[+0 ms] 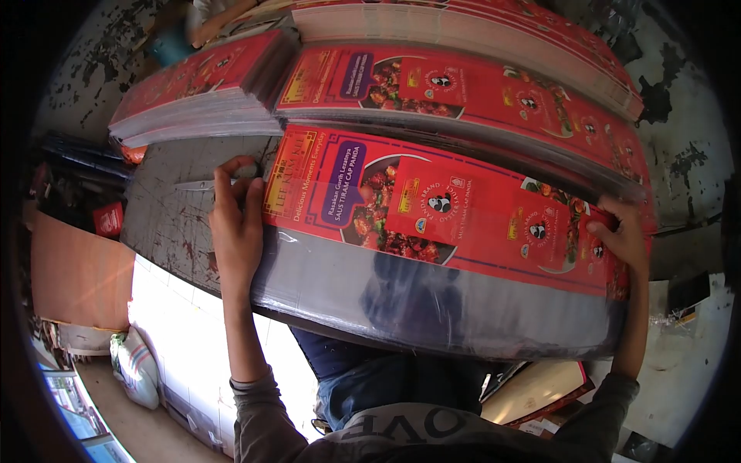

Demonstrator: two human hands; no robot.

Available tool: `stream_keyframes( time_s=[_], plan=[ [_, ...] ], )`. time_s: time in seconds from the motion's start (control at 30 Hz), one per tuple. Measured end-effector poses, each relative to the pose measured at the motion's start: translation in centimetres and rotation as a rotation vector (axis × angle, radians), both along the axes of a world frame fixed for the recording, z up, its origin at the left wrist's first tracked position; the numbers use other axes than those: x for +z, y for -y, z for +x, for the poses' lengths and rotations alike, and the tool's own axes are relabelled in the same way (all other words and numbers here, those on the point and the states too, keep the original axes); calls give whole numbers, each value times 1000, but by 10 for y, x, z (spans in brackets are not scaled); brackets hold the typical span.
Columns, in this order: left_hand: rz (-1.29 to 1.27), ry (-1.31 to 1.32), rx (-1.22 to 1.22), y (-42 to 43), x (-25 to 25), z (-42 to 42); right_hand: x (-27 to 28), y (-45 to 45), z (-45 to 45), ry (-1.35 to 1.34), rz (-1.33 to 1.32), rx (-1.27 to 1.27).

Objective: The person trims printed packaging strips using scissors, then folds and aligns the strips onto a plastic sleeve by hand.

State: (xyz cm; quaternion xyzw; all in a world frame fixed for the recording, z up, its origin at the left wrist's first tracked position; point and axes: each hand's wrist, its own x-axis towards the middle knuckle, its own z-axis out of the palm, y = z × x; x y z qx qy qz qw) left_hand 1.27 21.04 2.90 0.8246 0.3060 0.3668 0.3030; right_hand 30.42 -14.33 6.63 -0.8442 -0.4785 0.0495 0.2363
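Note:
A long red printed sheet [478,204] with food pictures and a panda logo lies on top of a stack in front of me, its near part covered by clear plastic film [432,297]. My left hand [238,224] is closed at the left end, thumb against the printed edge and fingers curled. Scissors [196,185] stick out to the left from behind this hand; whether the fingers touch them is hidden. At the right end, my right hand [624,238] grips the sheet's edge, with its thumb on top and fingers bent over the far side.
Behind stands another stack of red printed sheets [486,89], with a further stack [201,77] at the left. The worn dark tabletop [170,231] shows at left. Another person's arm [220,23] reaches in at the top. A white sack [137,369] sits on the floor.

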Motion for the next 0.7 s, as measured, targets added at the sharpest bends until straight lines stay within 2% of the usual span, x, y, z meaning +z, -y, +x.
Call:
stream_keyframes(
  time_s=[0.13,0.23,0.4,0.43,0.47,0.53,0.57,0.6,0.63,0.67,0.7],
  plan=[
    [18,29,-27,-1,0,0,1,2,-4,-34,70,12],
    [-4,15,-53,-3,0,-1,4,3,-7,-25,-11,41],
    [30,6,-124,-11,-3,-1,5,5,-9,107,-9,95],
    [33,11,-131,-10,-1,-3,12,9,-12,3,-35,47],
    [10,-46,-130,-9,5,-4,19,14,-14,7,-31,37],
    [-13,-106,-149,-2,15,-3,30,25,-17,354,-82,126],
    [219,-188,-112,3,20,-4,32,37,-16,149,-157,53],
    [451,-264,-74,8,25,-4,32,46,-19,146,-162,33],
    [344,-286,-137,11,29,-3,31,56,-25,127,-160,-22],
    [345,-277,-155,13,31,0,30,65,-30,113,-156,-77],
    [399,-275,-273,16,32,3,27,72,-35,117,-160,-94]
  ],
)
